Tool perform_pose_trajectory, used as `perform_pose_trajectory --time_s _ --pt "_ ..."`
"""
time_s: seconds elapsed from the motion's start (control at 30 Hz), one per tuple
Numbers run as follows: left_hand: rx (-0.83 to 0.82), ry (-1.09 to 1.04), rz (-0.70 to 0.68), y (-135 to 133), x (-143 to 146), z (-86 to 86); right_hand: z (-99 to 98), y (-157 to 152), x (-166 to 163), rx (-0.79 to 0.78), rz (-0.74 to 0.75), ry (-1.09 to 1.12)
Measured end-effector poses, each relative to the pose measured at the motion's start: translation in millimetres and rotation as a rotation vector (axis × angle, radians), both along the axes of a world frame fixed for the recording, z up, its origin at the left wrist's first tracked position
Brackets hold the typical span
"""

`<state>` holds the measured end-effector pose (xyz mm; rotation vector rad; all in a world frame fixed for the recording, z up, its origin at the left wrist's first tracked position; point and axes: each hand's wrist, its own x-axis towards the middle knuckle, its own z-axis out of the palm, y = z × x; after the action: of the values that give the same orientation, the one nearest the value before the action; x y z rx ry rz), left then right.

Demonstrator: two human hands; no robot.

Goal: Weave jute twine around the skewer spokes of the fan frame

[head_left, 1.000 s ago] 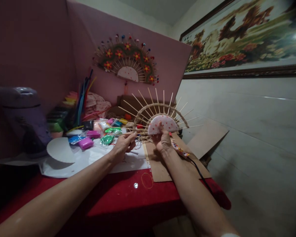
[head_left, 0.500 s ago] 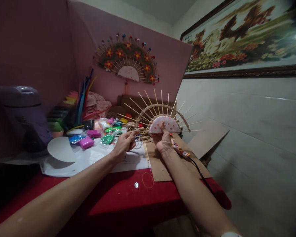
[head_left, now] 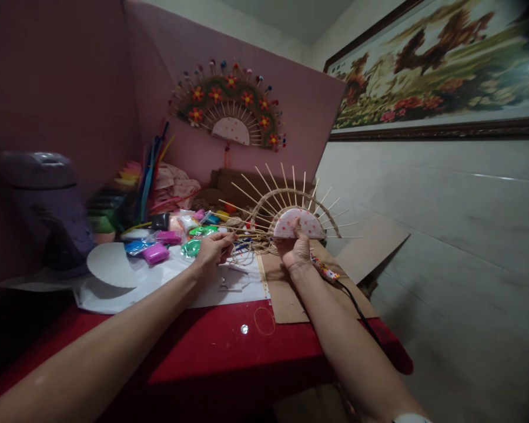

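Holding the fan [head_left: 300, 213] above the bench [head_left: 194, 352] in the head view, the right hand [head_left: 294, 251] grips it by the half-round panel [head_left: 311, 227], thumb across the front and fingers mostly out of sight behind. The left hand [head_left: 214, 249] is closed in a pinch beside the fan's left end, apparently on a strand of brown cord [head_left: 286, 191]; the exact hold is too small to confirm.

Step in hand, as judged: working the cord around the sticks [head_left: 294, 178], with the right hand as support and the left as feed. The next move would call for a steady panel, light tension on the strand and a clean pass at the next stick. Loose loops near the left hand could snag on the stick ends.

Condition of the fan: face towards the wearer, straight edge down, sticks radiating outward. The panel is white with reddish spots. The cord forms an arched band across the sticks, with an open gap between band and panel; the outer stick ends are bare. Spacing appears fairly regular. No break is visible at this resolution.

Surroundings: cardboard [head_left: 286, 296] and a white sheet [head_left: 251, 291] lie on the bench, bright bags [head_left: 156, 254] sit at the left, and a decorated second fan [head_left: 231, 130] is mounted on the pink board [head_left: 308, 106] behind.
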<state>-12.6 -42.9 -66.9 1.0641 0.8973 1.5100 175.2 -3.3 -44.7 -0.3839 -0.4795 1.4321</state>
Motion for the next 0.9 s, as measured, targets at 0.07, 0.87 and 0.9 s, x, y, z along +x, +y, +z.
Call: perform_pose_trajectory --time_s 0.07,0.87,0.9 --pt "0.001 -0.001 0.016 1.6 -2.7 0.2 1.4 -0.4 0.7 -0.014 0.0 0.008" --pt "0.066 0.021 0.243 7.3 -23.6 20.6 -7.9 13.9 9.7 -0.073 -0.126 -0.007" --pt "0.096 0.042 0.294 8.3 -23.5 20.8 -8.0 14.2 10.0 -0.077 -0.125 -0.008"
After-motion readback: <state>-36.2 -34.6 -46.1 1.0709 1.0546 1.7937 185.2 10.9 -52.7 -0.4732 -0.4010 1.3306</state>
